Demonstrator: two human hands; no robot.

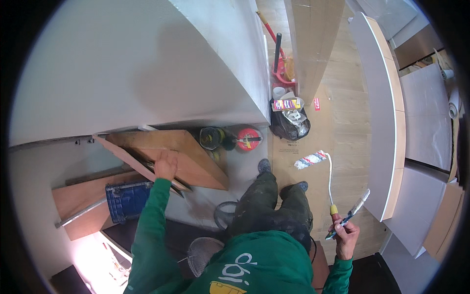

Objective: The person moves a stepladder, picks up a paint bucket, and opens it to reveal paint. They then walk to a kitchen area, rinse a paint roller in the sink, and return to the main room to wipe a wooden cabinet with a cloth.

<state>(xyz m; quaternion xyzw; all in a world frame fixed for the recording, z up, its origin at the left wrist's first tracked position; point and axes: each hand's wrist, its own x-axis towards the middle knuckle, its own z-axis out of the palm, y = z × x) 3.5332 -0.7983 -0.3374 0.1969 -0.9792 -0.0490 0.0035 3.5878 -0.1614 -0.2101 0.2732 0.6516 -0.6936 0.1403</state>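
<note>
Right hand (345,234) grips roller (310,159) and brush (356,208) | left hand (166,164) flat (fingers open) on wooden board (196,161)

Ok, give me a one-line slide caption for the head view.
Seen from above, a person's left hand rests on a wooden board while the right hand grips a paint roller and brush.

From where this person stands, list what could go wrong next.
1. The right hand grips both a paint roller and a brush; one could slip and mark the wooden floor beyond the cardboard sheet.
2. The left hand rests on a tilted wooden board; leaning on it could shift it.
3. The black rubbish bag and the round cans near the feet could be kicked or tripped over.
</note>
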